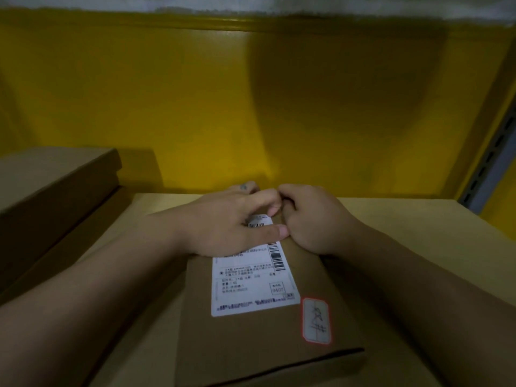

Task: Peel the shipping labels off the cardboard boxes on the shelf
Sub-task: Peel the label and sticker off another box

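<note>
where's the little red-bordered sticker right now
Head view, lower centre-right: the red-bordered sticker lies flat on top of the small cardboard box, just beside the near right corner of the white shipping label.

The pale tan shelf (418,219), backed by a yellow wall (195,93), carries a flat cardboard box (251,344) bearing a white shipping label (251,283), with stacked cardboard boxes (50,191) on the left.
</note>
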The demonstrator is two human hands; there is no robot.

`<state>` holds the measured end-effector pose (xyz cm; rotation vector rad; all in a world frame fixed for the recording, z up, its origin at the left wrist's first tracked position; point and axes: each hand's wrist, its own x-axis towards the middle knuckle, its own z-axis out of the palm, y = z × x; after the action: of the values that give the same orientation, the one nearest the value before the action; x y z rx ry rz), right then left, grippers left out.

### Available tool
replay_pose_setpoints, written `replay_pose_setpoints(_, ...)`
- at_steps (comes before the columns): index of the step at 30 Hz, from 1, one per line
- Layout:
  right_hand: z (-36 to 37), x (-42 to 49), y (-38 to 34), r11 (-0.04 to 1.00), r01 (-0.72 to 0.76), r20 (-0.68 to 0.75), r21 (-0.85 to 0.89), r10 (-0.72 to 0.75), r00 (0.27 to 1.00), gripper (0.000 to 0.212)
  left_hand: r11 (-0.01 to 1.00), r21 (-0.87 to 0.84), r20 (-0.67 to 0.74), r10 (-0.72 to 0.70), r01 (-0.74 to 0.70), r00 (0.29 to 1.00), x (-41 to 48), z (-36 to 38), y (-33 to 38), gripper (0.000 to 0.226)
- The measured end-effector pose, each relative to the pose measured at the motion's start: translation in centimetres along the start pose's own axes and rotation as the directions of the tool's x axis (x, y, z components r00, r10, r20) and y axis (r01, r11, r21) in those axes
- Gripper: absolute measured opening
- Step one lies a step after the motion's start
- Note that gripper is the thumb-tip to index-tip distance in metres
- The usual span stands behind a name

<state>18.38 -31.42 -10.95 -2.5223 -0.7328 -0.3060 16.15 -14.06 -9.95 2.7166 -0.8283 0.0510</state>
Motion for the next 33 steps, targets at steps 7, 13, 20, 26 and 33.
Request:
replay_pose_setpoints(7,0.08,-0.09,0.26,1.0,-0.008,-0.013,0.015,0.008,1.0,0.022,0.999,0.039,0.003,0.031,-0.032,1.0,0.38,0.14,0.08,0.031)
replay_pose_setpoints(13,0.1,-0.14,0.24,1.0,-0.004,-0.02,0.016,0.005,1.0,0.018,0.998,0.059,0.017,0.023,-0.024,1.0,0.43,0.04,0.23,0.03)
replay_pose_setpoints(20,-0.02,-0.03,0.09,1.0,-0.016,-0.027,0.0,0.016,1.0,0.019,0.999,0.038,0.009,0.036,-0.036,0.999,0.6,0.02,0.01,0.028)
replay_pose_setpoints(26,-0.02,0.08,0.29,0.999,-0.026,-0.025,-0.019,0.025,0.999,0.018,0.999,0.01,-0.004,0.051,-0.051,0.999,0.88,0.21,-0.05,0.028)
replay_pose_setpoints(33,-0.14,0.21,0.15,0.999,-0.034,-0.02,-0.024,0.033,0.999,0.019,0.998,-0.003,-0.028,0.067,-0.067,0.997,1.1,0.3,-0.06,0.03)
